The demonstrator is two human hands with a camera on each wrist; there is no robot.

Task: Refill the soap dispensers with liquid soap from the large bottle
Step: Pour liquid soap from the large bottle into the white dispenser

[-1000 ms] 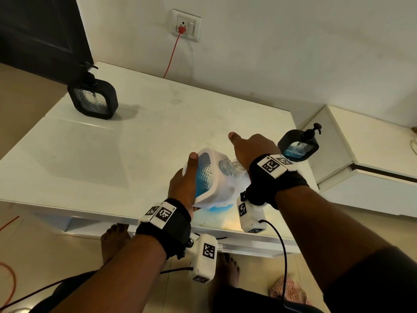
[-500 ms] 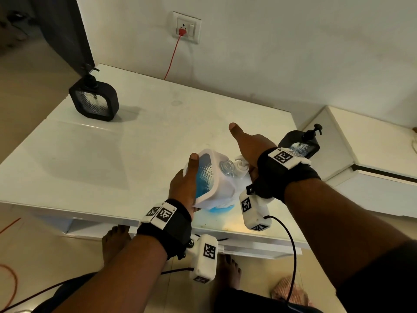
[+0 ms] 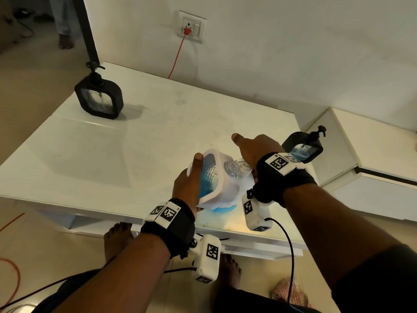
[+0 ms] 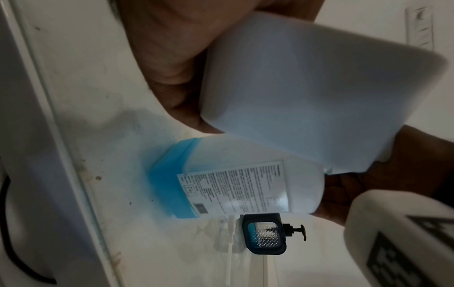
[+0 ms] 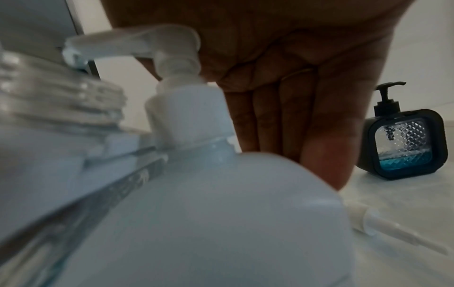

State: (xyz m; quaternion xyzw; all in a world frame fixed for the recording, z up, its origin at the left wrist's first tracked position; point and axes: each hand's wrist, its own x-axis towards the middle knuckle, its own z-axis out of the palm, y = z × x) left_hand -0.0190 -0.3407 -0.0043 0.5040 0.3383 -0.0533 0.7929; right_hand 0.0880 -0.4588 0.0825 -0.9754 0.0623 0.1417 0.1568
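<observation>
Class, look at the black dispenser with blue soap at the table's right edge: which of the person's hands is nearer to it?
Right. The right hand is just beside the black dispenser; the left hand is farther off, holding the white dispenser.

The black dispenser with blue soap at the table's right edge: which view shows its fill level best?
The right wrist view. There the black dispenser stands upright and unobstructed, blue soap filling only the bottom of its window. The left wrist view shows it small and sideways; in the head view the right hand and wrist strap partly cover it.
</observation>
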